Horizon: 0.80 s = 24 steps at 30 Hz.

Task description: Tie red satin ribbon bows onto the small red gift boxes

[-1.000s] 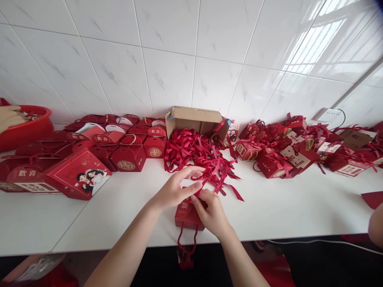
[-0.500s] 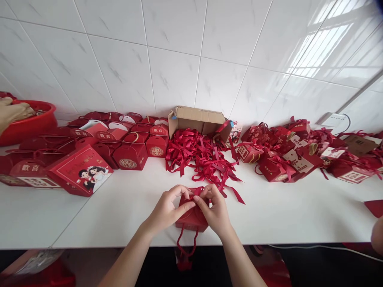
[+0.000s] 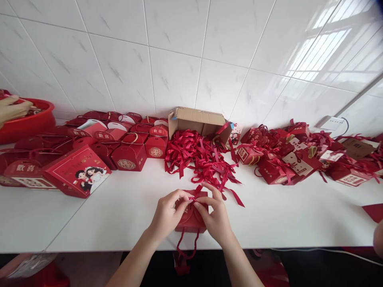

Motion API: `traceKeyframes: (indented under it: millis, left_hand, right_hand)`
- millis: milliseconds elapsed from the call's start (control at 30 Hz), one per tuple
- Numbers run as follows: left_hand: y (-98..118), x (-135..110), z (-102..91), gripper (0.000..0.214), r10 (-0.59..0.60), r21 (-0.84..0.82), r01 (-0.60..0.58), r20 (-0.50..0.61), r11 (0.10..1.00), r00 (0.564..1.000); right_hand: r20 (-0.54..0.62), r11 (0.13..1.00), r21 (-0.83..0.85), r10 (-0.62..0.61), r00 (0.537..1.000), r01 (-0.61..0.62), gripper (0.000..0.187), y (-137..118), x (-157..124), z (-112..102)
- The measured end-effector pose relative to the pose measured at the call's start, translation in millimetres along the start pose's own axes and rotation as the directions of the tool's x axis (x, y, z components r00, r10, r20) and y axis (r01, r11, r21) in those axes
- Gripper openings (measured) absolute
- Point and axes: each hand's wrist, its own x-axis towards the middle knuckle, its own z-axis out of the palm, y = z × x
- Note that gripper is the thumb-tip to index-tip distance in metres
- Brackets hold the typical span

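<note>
A small red gift box (image 3: 191, 219) stands close to the table's front edge, its red cord handle hanging over that edge. On top of it lies a red ribbon (image 3: 197, 192). My left hand (image 3: 170, 209) pinches the ribbon between thumb and fingertips from the left. From the right, my right hand (image 3: 214, 213) pinches it close beside the left fingertips, its index finger raised. Part of the box top and the ribbon is hidden behind my fingers. Just beyond the hands spreads a heap of loose red ribbons (image 3: 200, 155), spilling out of a tipped cardboard box (image 3: 199, 114).
Rows of red gift boxes (image 3: 128, 159) stand at the left, one tilted box (image 3: 80, 169) foremost. Many ribboned boxes (image 3: 277, 169) are piled at right. Another person's gloved hand (image 3: 13, 108) is over a red basin (image 3: 42, 117). A power strip (image 3: 330, 122) sits by the wall.
My fingers have shifted on the ribbon; the right index finger has lifted and more of the box top shows. At far left, the gloved hand has moved slightly.
</note>
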Motion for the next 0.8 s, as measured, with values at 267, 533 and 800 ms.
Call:
traceKeyframes:
  millis: [267, 533, 800]
  left_hand:
    - [0.8, 10.8, 4.3, 0.003, -0.069, -0.085, 0.074, 0.061, 0.994, 0.996]
    - [6.9, 7.2, 1.5, 0.006, 0.004, 0.028, -0.006, 0.05, 1.0, 0.999]
    - [3.5, 6.8, 7.7, 0.011, 0.056, -0.02, -0.055, 0.058, 0.998, 0.997]
  right_hand:
    - [0.194, 0.93, 0.273, 0.196, 0.961, -0.245, 0.024, -1.0, 5.7, 3.1]
    - [0.084, 0.883, 0.347, 0.306, 0.948, -0.316, 0.029, -3.2, -1.1, 8.6]
    - [0.21, 0.896, 0.292, 0.28, 0.937, -0.334, 0.031, 0.0, -5.3, -20.2]
